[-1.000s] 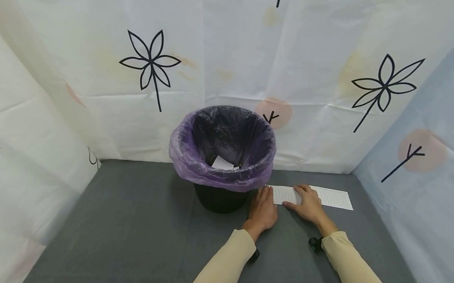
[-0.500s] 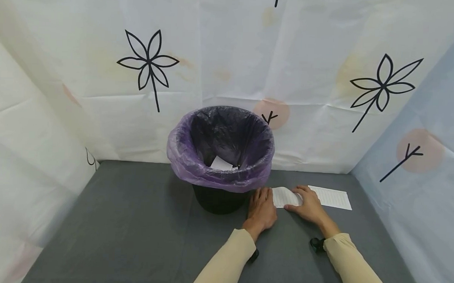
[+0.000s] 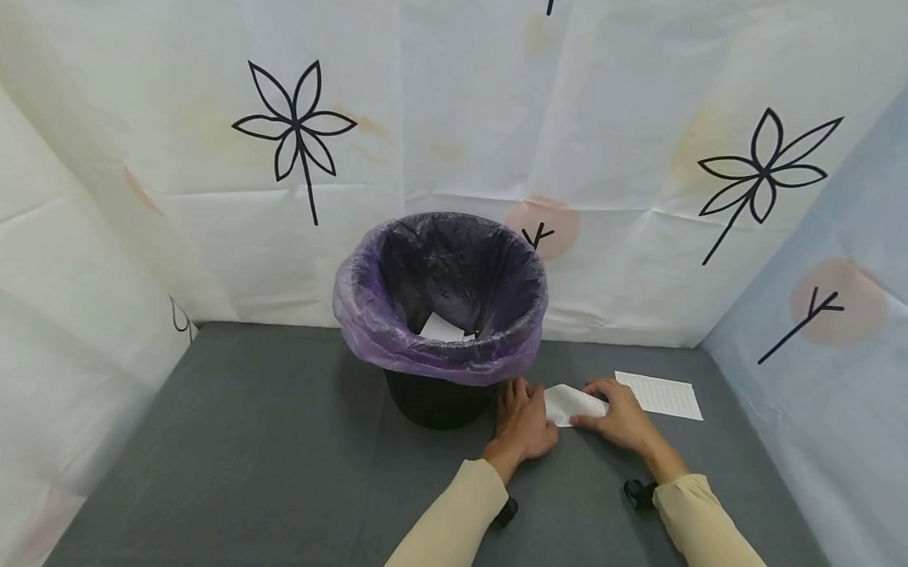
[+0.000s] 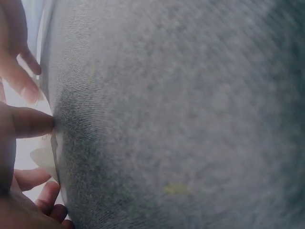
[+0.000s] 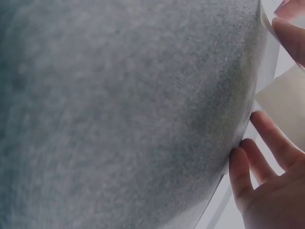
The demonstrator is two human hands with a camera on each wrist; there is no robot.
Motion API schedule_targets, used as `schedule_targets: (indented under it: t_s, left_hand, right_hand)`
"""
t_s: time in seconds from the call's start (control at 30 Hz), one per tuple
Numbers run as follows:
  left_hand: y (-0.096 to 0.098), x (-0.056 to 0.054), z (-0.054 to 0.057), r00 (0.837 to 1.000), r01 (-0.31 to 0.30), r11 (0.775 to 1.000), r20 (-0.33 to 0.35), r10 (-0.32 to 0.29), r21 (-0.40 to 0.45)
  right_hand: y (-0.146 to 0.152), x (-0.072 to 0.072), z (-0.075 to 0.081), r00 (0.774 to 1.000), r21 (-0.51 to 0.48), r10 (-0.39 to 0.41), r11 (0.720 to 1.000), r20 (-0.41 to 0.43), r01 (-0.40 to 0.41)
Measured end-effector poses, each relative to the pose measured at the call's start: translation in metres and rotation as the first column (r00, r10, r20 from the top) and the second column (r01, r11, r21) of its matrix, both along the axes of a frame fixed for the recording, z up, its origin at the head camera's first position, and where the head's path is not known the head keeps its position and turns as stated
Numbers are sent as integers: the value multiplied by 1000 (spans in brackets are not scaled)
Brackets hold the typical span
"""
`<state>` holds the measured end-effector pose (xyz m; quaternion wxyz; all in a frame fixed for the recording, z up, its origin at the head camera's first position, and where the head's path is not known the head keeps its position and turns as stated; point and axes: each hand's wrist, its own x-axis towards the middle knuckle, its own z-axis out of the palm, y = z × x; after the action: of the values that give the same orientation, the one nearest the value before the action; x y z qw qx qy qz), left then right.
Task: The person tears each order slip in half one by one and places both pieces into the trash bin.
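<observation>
A white sheet of lined paper (image 3: 566,404) bows up off the table between the two hands, its plain underside showing. My left hand (image 3: 526,423) holds its left end, fingers bent and thumb along the near edge. On the right end, my right hand (image 3: 620,418) grips the paper between thumb and fingers. The left wrist view shows the left thumb (image 4: 33,121) against the sheet, with several curled fingers below. In the right wrist view, bent fingers (image 5: 276,140) touch the table near a raised paper flap (image 5: 285,107).
A second lined paper strip (image 3: 662,396) lies flat beyond the right hand. Just left of the left hand stands a black bin (image 3: 438,400) with a purple liner (image 3: 377,331) and white paper (image 3: 441,328) inside. Printed cloth (image 3: 460,108) walls the grey table (image 3: 268,460).
The sheet between the hands has gone from flat to arched, its right end lifted and folded toward the left. The right hand has come slightly nearer; the left fingers have bent more.
</observation>
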<state>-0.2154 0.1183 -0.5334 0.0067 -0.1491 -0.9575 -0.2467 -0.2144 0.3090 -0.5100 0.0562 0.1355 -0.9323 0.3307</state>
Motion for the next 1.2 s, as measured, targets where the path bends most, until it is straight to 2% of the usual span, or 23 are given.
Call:
schedule_targets:
  t_s: [0.23,0.37,0.47,0.53,0.63,0.7,0.77,0.83,0.9,1.03,1.2]
  left_hand:
    - [-5,5,5,999,-45,992,-15,47,115]
    - [-7,7,5,999,-36,984,-34,43,175]
    - [-8,8,4,999,-27,964,-22,34,265]
    - [-9,8,3,1000,-17,925,8,15,379]
    - [-12,10,3,997,-12,837,68,-30,547]
    - [-15,13,3,994,-11,780,92,-60,626]
    - [-18,15,2,991,-10,742,103,-80,670]
    - [-22,17,1,988,-12,714,116,-97,700]
    - [-26,20,0,986,-12,697,123,-111,717]
    - [-33,28,-1,979,-7,678,142,-143,735]
    - [-49,38,4,966,36,650,140,-217,759]
  right_hand:
    - [3,5,3,997,-49,-34,998,67,37]
    - [5,8,3,993,-92,-38,995,108,48]
    - [5,12,3,990,-123,-26,992,138,43]
    - [6,15,3,988,-136,-17,990,157,38]
    - [6,19,4,984,-143,-6,989,179,32]
    - [5,22,6,983,-146,1,989,183,26]
    - [4,26,8,981,-173,36,985,189,-2]
    - [3,29,9,979,-211,72,977,191,-31]
    - [2,33,10,975,-255,115,965,188,-65]
    - [-2,39,11,978,-293,146,951,148,-97]
    - [-10,49,15,976,-367,159,925,146,-96]
